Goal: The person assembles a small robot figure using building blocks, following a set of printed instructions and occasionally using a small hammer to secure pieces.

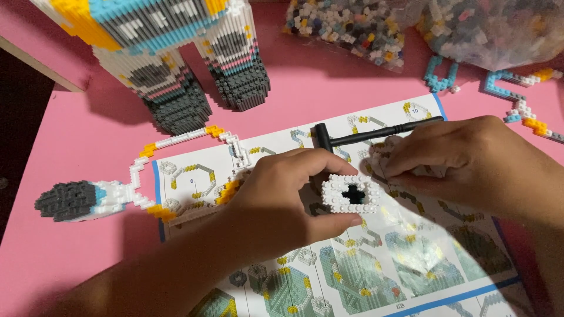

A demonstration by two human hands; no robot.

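Note:
My left hand (282,194) grips a small white block ring (352,195) with a dark centre, held over the instruction sheet (411,258). My right hand (470,164) is just right of it, fingers pinched on a small clump of white blocks (382,155) at the ring's far side. A black T-shaped tool (364,134) lies on the sheet just beyond both hands.
A tall block figure's two grey-footed legs (200,88) stand at the back left. A white and yellow block loop with a grey tip (106,196) lies at the left. Clear bags of loose blocks (376,26) and small blue and white chains (517,94) sit at the back right on the pink table (76,141).

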